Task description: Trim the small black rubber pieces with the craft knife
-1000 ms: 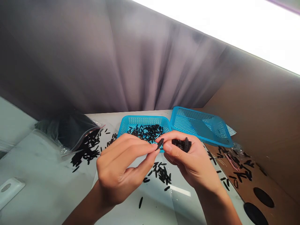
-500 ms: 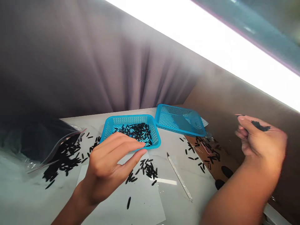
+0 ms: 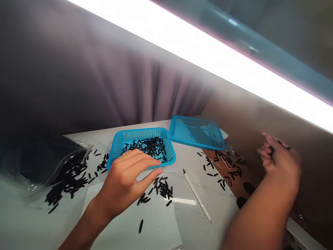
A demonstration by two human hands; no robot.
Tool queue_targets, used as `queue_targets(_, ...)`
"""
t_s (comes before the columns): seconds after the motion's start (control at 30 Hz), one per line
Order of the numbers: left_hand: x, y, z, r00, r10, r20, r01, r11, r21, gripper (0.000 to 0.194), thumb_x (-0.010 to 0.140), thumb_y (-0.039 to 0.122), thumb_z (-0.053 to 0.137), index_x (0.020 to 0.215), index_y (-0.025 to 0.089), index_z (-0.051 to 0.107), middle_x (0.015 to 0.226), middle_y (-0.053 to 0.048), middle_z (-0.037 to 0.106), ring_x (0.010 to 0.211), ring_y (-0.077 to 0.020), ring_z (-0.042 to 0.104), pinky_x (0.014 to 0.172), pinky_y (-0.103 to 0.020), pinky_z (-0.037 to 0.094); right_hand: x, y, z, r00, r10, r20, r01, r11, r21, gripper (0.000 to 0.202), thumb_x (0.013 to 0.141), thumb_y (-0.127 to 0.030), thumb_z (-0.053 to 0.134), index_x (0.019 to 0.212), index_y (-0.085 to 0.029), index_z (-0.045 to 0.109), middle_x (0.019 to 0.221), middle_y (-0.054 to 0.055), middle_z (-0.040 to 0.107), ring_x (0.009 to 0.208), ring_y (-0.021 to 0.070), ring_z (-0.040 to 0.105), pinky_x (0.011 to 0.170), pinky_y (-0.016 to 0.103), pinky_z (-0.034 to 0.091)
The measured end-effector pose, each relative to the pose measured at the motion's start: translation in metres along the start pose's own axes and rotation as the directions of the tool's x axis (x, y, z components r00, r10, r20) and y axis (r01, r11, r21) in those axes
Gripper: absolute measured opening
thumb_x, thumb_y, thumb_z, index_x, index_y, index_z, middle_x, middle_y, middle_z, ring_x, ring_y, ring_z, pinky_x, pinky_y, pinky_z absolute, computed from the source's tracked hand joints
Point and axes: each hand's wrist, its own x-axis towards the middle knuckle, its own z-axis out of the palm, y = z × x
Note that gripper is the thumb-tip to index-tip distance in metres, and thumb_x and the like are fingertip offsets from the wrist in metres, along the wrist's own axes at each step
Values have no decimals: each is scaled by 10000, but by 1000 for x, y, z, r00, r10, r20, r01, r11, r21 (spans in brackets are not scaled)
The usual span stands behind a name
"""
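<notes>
My left hand [image 3: 130, 175] hovers over the near edge of a blue mesh basket [image 3: 171, 158], its thumb and fingers apart with nothing between them. Many small black pieces [image 3: 153, 146] lie in that basket. At the right, off the table's edge, my right hand [image 3: 279, 156] is raised and curled around some black pieces, slightly blurred. Below the left hand, a white sheet [image 3: 119, 222] carries one black piece [image 3: 141, 226], and a loose cluster [image 3: 164, 189] lies at its upper right.
A second blue basket [image 3: 184, 133] stands behind at the right. An open clear bag [image 3: 33, 163] spills black pieces [image 3: 67, 177] at the left. A white pen-like stick [image 3: 197, 196] lies on the table [image 3: 218, 211]. More pieces lie near the right edge, and a bright lamp [image 3: 197, 45] crosses overhead.
My right hand has moved left and slightly down in view, and its fingers are more curled. My left hand has shifted slightly right relative to the basket. The view has tilted a little.
</notes>
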Motion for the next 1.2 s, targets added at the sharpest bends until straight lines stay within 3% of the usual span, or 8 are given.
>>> queue_targets(0.2,4,1,0,994,-18,-107,19,1000,3,136,923,120,753,1030,202,769,875,-34,810,777,-189,751,722,-327,596,-37,-41,87,886,120,448,-206,967,148,473,575,-535,990,798,-158,812,543,-48,468,488,73,352,458,285,223)
queue_targets(0.23,4,2,-1,992,-25,-121,26,1000,4,151,927,118,748,1049,204,766,884,-32,808,790,-187,753,737,-326,600,-51,-48,105,827,109,551,-224,964,146,469,588,-529,984,812,-151,820,558,-37,503,500,75,359,466,277,232)
queue_targets(0.33,4,2,-3,987,-51,-152,53,999,6,205,943,112,738,1121,211,756,940,-33,806,854,-180,754,794,-321,610,-100,-72,153,447,-35,894,-203,969,140,318,810,-482,845,867,-170,822,660,-5,613,591,109,459,528,267,320)
queue_targets(0.4,3,0,-5,986,-69,-154,71,997,5,214,946,101,734,1128,210,762,969,-40,800,884,-180,750,811,-320,610,-131,-85,171,315,-142,938,-169,964,203,190,880,-363,766,845,-179,801,758,8,683,731,142,556,657,279,421)
queue_targets(0.47,1,-3,-9,987,-98,-125,98,995,-13,163,939,90,739,1050,202,781,940,-39,789,854,-175,742,779,-310,603,-154,-91,178,246,-182,952,-143,965,222,160,896,-265,688,776,-176,747,753,-3,658,762,154,548,688,281,417)
queue_targets(0.67,0,-7,-25,963,-255,89,263,960,-99,152,919,71,763,953,214,802,888,-6,806,827,-170,740,750,-284,590,-168,-88,177,259,-123,958,-52,989,141,150,908,-193,642,813,-185,758,777,-11,693,774,172,578,706,285,432)
queue_targets(0.93,3,-2,-27,922,-383,64,387,918,-83,291,857,-21,743,994,235,770,871,59,792,775,-109,731,737,-197,612,-163,-90,175,256,-116,960,-91,985,143,177,968,-352,703,990,-225,824,988,24,791,1009,232,683,926,347,493)
queue_targets(1.2,-1,-7,-30,978,-60,-202,96,980,173,203,899,16,731,1070,124,718,913,-11,798,779,-98,737,795,-191,616,-158,-89,171,355,-47,934,-288,945,157,278,899,-472,795,1009,-219,830,700,-31,573,596,104,402,577,277,333)
